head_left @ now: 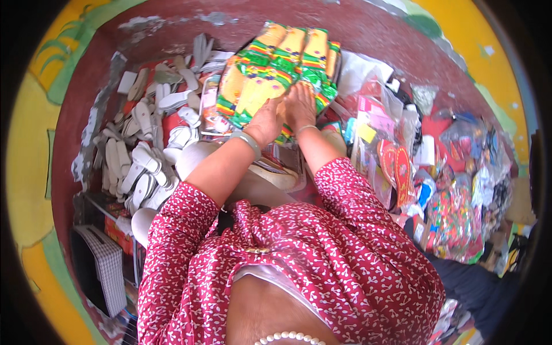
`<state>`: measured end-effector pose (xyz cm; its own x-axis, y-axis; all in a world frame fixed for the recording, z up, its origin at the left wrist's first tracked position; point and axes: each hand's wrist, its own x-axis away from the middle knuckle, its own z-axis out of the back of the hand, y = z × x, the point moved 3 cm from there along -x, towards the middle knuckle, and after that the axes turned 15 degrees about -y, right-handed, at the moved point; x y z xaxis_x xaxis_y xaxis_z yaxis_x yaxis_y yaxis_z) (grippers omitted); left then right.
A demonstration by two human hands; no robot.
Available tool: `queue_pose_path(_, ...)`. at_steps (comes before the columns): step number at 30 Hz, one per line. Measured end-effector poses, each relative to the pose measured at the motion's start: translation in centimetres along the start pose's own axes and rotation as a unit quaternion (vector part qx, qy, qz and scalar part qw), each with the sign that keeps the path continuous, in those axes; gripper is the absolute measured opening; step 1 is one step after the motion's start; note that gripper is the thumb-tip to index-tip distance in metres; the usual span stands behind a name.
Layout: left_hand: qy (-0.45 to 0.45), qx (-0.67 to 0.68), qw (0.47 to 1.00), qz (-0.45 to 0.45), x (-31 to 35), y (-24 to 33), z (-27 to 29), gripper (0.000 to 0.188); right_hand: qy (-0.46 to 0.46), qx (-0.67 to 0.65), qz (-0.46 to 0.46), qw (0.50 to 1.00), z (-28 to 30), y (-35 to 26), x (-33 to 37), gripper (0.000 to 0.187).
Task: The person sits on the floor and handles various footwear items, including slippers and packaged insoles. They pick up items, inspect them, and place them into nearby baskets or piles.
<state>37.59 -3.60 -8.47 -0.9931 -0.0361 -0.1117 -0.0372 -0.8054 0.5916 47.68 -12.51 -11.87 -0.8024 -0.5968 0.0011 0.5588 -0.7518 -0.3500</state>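
Note:
A pile of shiny plastic packets (pixel 261 95), yellow with green ends and red and dark stripes, lies in front of me at the far middle. My left hand (pixel 266 122) rests on the near side of the pile, its thumb raised and apart from the fingers, which are partly hidden beside the other hand. Close against it, my right hand (pixel 300 106) lies flat on the packets with its fingers stretched forward. Neither hand shows a packet gripped in it. What the packets contain cannot be made out clearly.
Several white and grey shoe soles (pixel 149 161) are heaped at left. A checked box (pixel 106 261) stands lower left. At right are red embroidered slippers (pixel 397 169) and a clear bag of colourful small items (pixel 454 213). A dark red wall (pixel 368 29) curves behind.

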Motion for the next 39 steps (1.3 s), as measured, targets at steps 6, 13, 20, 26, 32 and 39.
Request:
queue_pose_path(6, 0.008, 0.246, 0.953, 0.176, 6.9, 1.5, 11.2, 0.03, -0.015, -0.058, 0.016, 0.998, 0.7, 1.1, -1.2, 0.053)
queue_pose_path(13, 0.27, 0.23, 0.93, 0.097, 21.0, -1.3, 17.3, 0.024, -0.018, 0.082, 0.026, 0.996, 3.5, -3.9, 0.9, 0.055)
queue_pose_path(20, 0.334, 0.211, 0.896, 0.202, 31.9, -5.3, 17.7, 0.021, -0.197, 0.173, 0.002, 0.965, 1.4, -8.4, 0.9, 0.07)
queue_pose_path(26, 0.414, 0.192, 0.835, 0.307, 40.9, -7.9, 16.7, 0.023, -0.173, 0.196, 0.035, 0.965, -1.2, -6.9, 0.1, 0.072)
queue_pose_path(32, 0.445, 0.235, 0.787, 0.356, 45.9, -8.7, 14.7, 0.022, -0.152, 0.21, 0.042, 0.965, -2.6, -6.2, 0.3, 0.069)
queue_pose_path(39, 0.437, 0.174, 0.777, 0.419, 48.0, -9.0, 13.3, 0.021, -0.122, 0.225, 0.04, 0.966, -4.2, -5.2, -0.3, 0.07)
